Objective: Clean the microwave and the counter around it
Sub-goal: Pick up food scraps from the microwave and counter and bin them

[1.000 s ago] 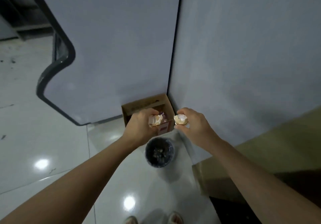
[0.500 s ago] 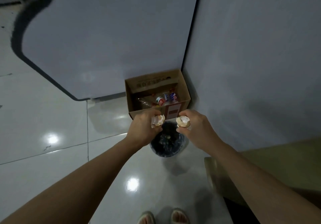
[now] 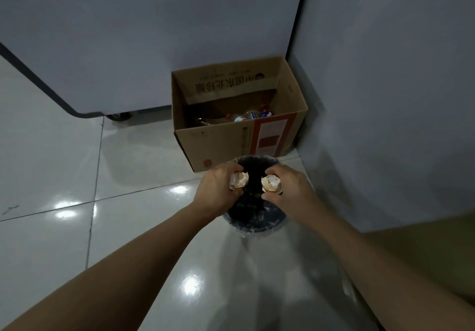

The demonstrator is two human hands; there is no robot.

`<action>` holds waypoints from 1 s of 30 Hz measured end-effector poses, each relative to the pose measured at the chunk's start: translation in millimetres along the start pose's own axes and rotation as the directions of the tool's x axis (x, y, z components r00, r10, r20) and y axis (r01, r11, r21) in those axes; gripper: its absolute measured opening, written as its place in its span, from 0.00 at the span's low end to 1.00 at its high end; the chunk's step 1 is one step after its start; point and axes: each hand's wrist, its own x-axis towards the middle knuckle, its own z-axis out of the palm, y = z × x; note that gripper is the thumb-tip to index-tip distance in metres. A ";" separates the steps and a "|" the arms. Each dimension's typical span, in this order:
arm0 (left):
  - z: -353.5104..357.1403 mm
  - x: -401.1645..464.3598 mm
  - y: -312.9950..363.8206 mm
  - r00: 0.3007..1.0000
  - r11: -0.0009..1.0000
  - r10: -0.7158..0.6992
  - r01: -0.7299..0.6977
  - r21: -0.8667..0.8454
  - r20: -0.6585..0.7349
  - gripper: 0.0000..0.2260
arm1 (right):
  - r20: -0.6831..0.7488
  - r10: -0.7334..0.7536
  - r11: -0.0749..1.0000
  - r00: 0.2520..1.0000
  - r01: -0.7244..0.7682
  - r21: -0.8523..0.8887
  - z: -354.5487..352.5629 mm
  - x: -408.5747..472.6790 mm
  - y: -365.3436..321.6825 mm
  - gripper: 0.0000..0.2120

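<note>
My left hand (image 3: 218,192) grips a broken eggshell half (image 3: 239,180) over a small dark trash bin (image 3: 254,220) lined with a plastic bag, standing on the floor. My right hand (image 3: 288,189) grips a second eggshell half (image 3: 271,183) beside the first. Both hands hover directly above the bin's opening, a short gap between the shells. Neither the microwave nor the counter is in view.
An open cardboard box (image 3: 239,140) holding bottles stands in the corner just behind the bin. A large grey appliance (image 3: 128,35) on a wheel rises at the back left, a grey wall (image 3: 385,86) on the right. The glossy tiled floor (image 3: 51,163) spreads to the left.
The view has tilted down and drawn closer to the bin. Both hands, still holding the eggshell halves, now hover over the bin's opening instead of in front of the box.
</note>
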 end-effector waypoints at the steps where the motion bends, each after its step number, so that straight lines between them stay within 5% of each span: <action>1: 12.1 5.2 -8.1 1.000 1.000 0.007 -0.007 0.004 -0.001 0.23 | -0.002 -0.004 1.000 1.000 0.004 -0.009 11.3 4.5 9.1 0.22; 16: 95.5 41.8 -62.6 0.989 0.982 0.144 -0.139 0.129 -0.028 0.21 | 0.096 -0.013 0.988 0.995 0.028 -0.151 94.0 38.9 72.8 0.26; 30: 34.8 18.6 -40.1 0.997 0.986 0.059 -0.068 0.152 0.057 0.26 | 0.161 0.016 0.990 0.987 0.007 -0.138 34.4 15.2 24.4 0.28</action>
